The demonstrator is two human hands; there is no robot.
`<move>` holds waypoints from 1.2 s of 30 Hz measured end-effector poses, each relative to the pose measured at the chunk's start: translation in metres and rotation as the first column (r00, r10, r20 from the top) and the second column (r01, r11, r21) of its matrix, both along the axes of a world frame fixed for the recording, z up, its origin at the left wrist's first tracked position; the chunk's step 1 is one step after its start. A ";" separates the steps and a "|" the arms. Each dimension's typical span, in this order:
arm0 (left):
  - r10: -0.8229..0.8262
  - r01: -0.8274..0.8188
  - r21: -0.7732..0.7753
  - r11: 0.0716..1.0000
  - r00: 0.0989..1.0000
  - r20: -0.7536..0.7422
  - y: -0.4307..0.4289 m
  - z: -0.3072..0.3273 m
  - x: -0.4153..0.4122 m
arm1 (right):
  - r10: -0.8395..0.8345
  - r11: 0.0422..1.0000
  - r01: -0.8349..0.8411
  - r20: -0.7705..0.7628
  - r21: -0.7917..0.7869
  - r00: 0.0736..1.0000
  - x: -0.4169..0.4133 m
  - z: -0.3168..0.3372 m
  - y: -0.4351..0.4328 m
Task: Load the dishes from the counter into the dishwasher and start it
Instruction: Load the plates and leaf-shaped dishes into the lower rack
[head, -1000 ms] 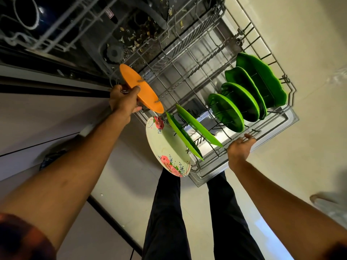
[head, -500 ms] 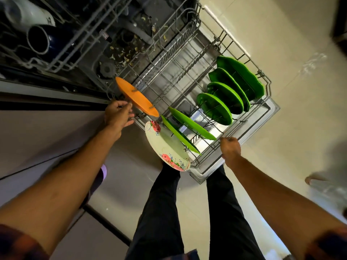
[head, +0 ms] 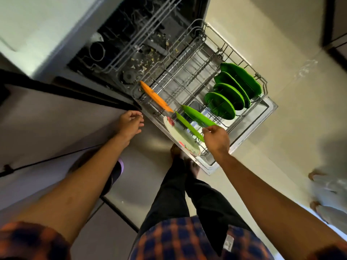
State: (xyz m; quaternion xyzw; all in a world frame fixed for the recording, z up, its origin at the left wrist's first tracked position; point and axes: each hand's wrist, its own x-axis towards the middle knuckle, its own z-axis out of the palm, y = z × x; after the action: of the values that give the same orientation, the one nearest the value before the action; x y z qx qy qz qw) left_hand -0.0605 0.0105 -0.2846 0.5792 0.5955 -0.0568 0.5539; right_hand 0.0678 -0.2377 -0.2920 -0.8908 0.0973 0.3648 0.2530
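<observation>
My left grip (head: 130, 124) hangs just beside the left corner of the grey wire lower rack (head: 178, 81), fingers loosely curled and apart, holding nothing. My right grip (head: 216, 139) is over the rack's near edge, fingers curled close to the tips of the two flat bright green plates (head: 189, 126) standing there. Blur hides whether it pinches anything, so I cannot tell.

In that same near row, the round orange plastic plate (head: 155, 97) stands tilted at the left end. The white plate with red flowers (head: 181, 136) leans on the outer side, just beside the green pair. Four more green plates (head: 230, 95) stand upright in a row at the rack's right side.

The rack sits pulled out over the open steel dishwasher door (head: 266, 109). Behind it, the upper wire rack (head: 131, 44) carries a dark mug (head: 96, 51).
</observation>
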 end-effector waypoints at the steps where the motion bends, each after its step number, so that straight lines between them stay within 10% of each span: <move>1: 0.021 -0.021 0.003 1.000 1.000 0.006 0.000 0.008 -0.008 | 0.021 0.999 -0.022 0.008 0.035 1.000 -0.003 0.007 0.009; 13: 0.285 -0.352 0.325 0.878 0.929 0.235 -0.007 0.175 -0.184 | 0.549 0.708 -0.604 0.251 0.367 0.797 -0.094 0.143 0.134; 24: 0.469 -0.493 0.755 0.432 0.838 0.279 0.039 0.280 -0.342 | 0.700 0.239 -0.890 0.566 0.388 0.435 -0.220 0.283 0.280; 36: 0.381 -0.137 0.887 0.441 0.923 -0.047 0.181 0.275 -0.439 | 0.587 0.288 -0.918 0.708 0.271 0.393 -0.288 0.306 0.456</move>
State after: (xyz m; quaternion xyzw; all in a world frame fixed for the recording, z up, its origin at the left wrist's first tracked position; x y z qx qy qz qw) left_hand -0.4991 0.1913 -0.0093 0.6681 0.6852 0.2687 0.1093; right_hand -0.2203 0.2187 0.0136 -0.7330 -0.5495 0.2167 0.3373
